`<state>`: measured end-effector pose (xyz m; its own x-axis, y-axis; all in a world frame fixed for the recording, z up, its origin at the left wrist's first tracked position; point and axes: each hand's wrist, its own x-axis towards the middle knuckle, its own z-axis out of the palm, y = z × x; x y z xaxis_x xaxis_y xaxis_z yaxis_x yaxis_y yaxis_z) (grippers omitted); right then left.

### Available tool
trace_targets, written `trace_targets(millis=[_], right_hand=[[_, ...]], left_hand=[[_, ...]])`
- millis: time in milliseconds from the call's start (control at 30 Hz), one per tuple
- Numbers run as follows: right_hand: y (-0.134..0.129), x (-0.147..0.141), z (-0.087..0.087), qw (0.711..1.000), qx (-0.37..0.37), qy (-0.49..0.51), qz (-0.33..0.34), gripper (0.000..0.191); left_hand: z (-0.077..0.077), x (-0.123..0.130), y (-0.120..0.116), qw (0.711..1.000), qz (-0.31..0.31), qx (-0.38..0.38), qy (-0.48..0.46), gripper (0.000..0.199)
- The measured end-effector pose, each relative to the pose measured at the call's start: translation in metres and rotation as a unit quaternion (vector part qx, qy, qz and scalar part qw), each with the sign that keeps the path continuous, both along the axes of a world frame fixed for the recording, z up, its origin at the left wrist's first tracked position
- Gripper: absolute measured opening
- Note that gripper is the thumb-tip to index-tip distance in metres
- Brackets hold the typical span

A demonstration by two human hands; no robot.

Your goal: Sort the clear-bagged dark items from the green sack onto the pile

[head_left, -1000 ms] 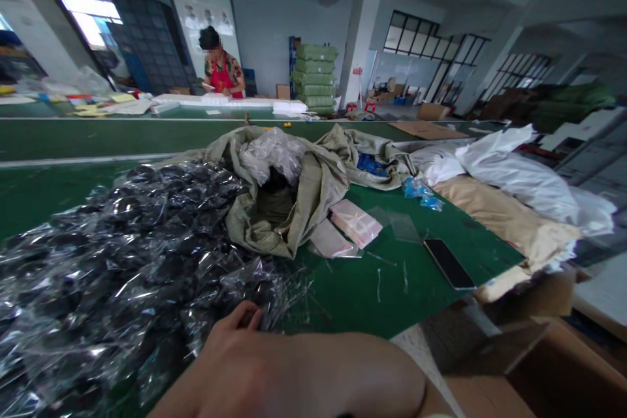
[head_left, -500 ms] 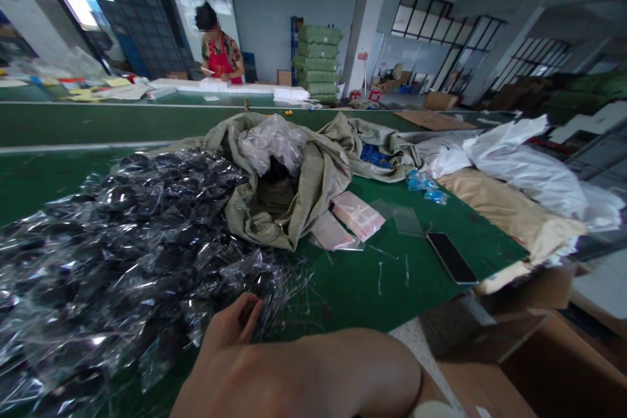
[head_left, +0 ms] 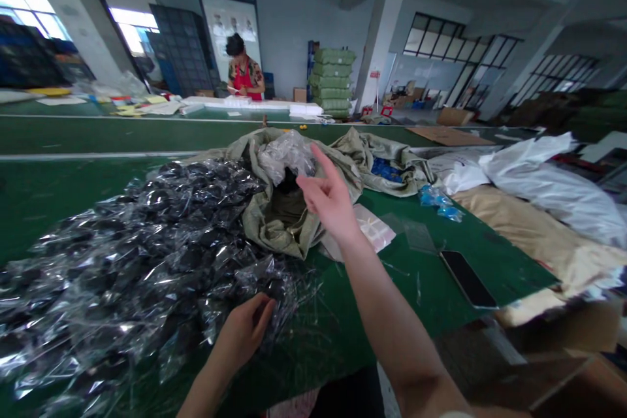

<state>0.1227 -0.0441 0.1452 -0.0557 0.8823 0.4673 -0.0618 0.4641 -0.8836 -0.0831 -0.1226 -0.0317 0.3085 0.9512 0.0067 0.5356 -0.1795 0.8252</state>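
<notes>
Hands [head_left: 330, 202] apart, the right one partly blocks the sack [head_left: 259, 225] and packets [head_left: 376, 228].

Glossy, crinkled clear plastic bags [head_left: 267, 268] wrapped the black pieces [head_left: 155, 199]; the olive sack [head_left: 284, 243] looked matt and rough, probably woven plastic; the phone screen [head_left: 467, 279] was smooth, the green tabletop [head_left: 49, 189] dull

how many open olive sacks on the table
2: nearer sack beside the black wrapped pile, partly behind the right hand; farther sack to the right, holding blue things.
</notes>
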Motion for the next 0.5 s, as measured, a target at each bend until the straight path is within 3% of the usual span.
trace_targets(millis=[100, 167, 233, 367, 500], right_hand=[[0.028, 0.019, -0.045, 0.989, -0.104, -0.058, -0.091, 0.065], [0.042, 0.026, -0.08, 0.959, -0.195, -0.158, -0.134, 0.062], [0.053, 0.032, -0.106, 0.935, -0.239, -0.215, -0.15, 0.058], [0.07, 0.042, -0.121, 0.941, -0.21, -0.197, -0.175, 0.058], [0.064, 0.043, -0.126, 0.959, -0.143, -0.177, -0.167, 0.051]], left_hand=[[0.0, 0.002, -0.001, 1.0, -0.002, 0.023, -0.001, 0.037], [-0.001, 0.006, -0.005, 1.0, 0.003, 0.011, -0.022, 0.042], [-0.003, 0.013, -0.013, 0.999, -0.012, -0.012, -0.044, 0.047], [-0.01, 0.026, -0.029, 0.994, -0.058, -0.056, -0.07, 0.055], [-0.011, 0.03, -0.021, 0.971, 0.014, -0.11, -0.211, 0.055]])
